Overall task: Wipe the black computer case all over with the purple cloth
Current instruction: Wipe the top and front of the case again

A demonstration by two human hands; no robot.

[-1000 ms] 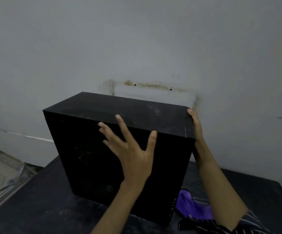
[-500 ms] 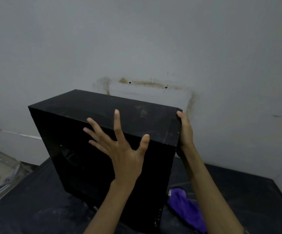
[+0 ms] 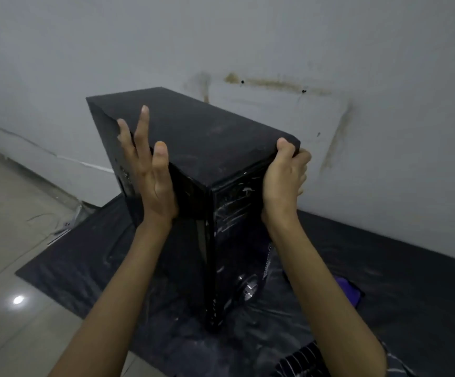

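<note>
Cloth [image 3: 349, 292]: purple, right of computer case [image 3: 207, 137], seemingly half hidden.
Right hand [image 3: 283, 175]: nearer cloth; fingers curled over case's top edge.
Left hand [image 3: 152, 175]: flat, pressing case's side.

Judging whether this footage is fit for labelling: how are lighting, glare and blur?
Head view: dim, flat light, so the black computer case and dark mat nearly merge; one bright glare spot on the floor tiles, lower left; wide-angle stretch toward the edges; left hand and right hand look sharp.
</note>
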